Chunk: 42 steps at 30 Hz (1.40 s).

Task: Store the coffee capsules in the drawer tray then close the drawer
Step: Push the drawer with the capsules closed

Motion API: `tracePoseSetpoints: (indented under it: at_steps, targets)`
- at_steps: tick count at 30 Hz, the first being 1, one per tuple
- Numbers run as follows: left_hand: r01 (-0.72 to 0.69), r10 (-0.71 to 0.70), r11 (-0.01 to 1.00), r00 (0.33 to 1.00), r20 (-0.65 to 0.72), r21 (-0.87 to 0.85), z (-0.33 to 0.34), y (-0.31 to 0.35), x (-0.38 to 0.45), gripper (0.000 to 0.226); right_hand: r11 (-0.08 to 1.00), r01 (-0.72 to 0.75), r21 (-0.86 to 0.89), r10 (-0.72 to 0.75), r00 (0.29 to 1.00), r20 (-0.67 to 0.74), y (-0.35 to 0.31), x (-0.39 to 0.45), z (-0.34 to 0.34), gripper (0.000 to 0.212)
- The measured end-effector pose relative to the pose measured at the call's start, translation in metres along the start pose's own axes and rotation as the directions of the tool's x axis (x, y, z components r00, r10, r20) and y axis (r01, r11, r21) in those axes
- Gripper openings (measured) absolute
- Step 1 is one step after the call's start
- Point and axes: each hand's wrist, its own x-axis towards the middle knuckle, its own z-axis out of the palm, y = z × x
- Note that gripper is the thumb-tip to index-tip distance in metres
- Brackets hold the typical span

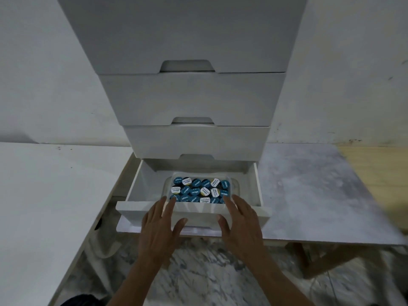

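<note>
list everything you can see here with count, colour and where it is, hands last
drawer unit: one, white, standing upright between two tabletops, upper drawers closed
open drawer: one, white, lowest one seen pulled out, front panel nearest the camera
tray: one, clear plastic, inside the open drawer toward its right
coffee capsules: about twenty, mostly blue lids, a few white, filling the tray
left tabletop: one, white
right tabletop: one, grey marbled
floor: marbled grey and white, below the drawer
left hand: one, fingers straight, over the drawer front
right hand: one, fingers straight, over the drawer front
</note>
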Motion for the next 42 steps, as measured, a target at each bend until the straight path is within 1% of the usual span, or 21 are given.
tracePoseSetpoints:
  at_steps: [3, 5, 7, 10, 14, 18, 21, 27, 31, 33, 35, 36, 39, 42]
  targets:
    - [-0.042, 0.038, 0.997, 0.996, 0.080, 0.060, 0.004, -0.026, 0.013, 0.066, 0.987, -0.002, -0.160, 0.006, 1.000, 0.023, 0.005, 0.007, 0.021, 0.056]
    - [-0.058, 0.046, 0.995, 0.989, 0.140, 0.081, 0.006, -0.040, 0.020, 0.064, 0.979, -0.013, -0.203, 0.026, 0.998, 0.064, 0.007, 0.009, 0.030, 0.056]
    - [-0.082, 0.065, 0.991, 0.984, 0.166, 0.101, 0.005, -0.049, 0.023, 0.059, 0.975, -0.028, -0.223, 0.049, 0.994, 0.093, 0.007, 0.010, 0.034, 0.052]
    - [-0.135, 0.117, 0.984, 0.982, 0.149, 0.119, 0.004, -0.060, 0.027, 0.052, 0.962, -0.039, -0.272, 0.052, 0.998, 0.041, 0.005, 0.009, 0.040, 0.044]
    - [-0.195, 0.182, 0.969, 0.978, 0.100, 0.150, 0.008, -0.070, 0.034, 0.046, 0.951, -0.054, -0.304, 0.050, 0.999, -0.022, 0.005, 0.007, 0.045, 0.048]
    - [-0.227, 0.222, 0.962, 0.974, 0.047, 0.150, 0.012, -0.077, 0.039, 0.041, 0.944, -0.055, -0.327, 0.042, 0.998, -0.047, 0.010, 0.006, 0.050, 0.043]
    - [-0.250, 0.243, 0.956, 0.968, 0.061, 0.154, 0.013, -0.081, 0.040, 0.048, 0.941, -0.028, -0.338, 0.007, 0.998, -0.065, 0.015, 0.007, 0.051, 0.043]
    - [-0.289, 0.287, 0.950, 0.957, 0.032, 0.120, 0.013, -0.089, 0.049, 0.063, 0.945, 0.046, -0.323, -0.082, 0.992, -0.100, 0.029, 0.016, 0.055, 0.043]
    - [-0.292, 0.293, 0.948, 0.956, 0.005, 0.125, 0.021, -0.097, 0.063, 0.050, 0.937, 0.066, -0.344, -0.117, 0.984, -0.131, 0.029, 0.029, 0.057, 0.043]
    - [-0.293, 0.296, 0.946, 0.955, -0.005, 0.139, 0.028, -0.099, 0.071, 0.047, 0.932, 0.065, -0.358, -0.122, 0.983, -0.139, 0.030, 0.035, 0.060, 0.041]
    - [-0.299, 0.306, 0.943, 0.952, -0.025, 0.150, 0.035, -0.099, 0.076, 0.047, 0.928, 0.057, -0.368, -0.118, 0.982, -0.145, 0.034, 0.043, 0.064, 0.046]
    - [-0.299, 0.308, 0.941, 0.951, -0.034, 0.161, 0.039, -0.099, 0.078, 0.048, 0.928, 0.041, -0.371, -0.104, 0.983, -0.153, 0.036, 0.046, 0.066, 0.052]
    - [-0.255, 0.276, 0.932, 0.960, -0.050, 0.257, 0.051, -0.098, 0.081, 0.059, 0.920, -0.052, -0.388, -0.041, 0.973, -0.229, 0.037, 0.061, 0.074, 0.068]
    - [-0.204, 0.246, 0.934, 0.962, -0.117, 0.293, 0.062, -0.093, 0.092, 0.065, 0.912, -0.102, -0.397, -0.027, 0.951, -0.308, 0.038, 0.079, 0.084, 0.072]
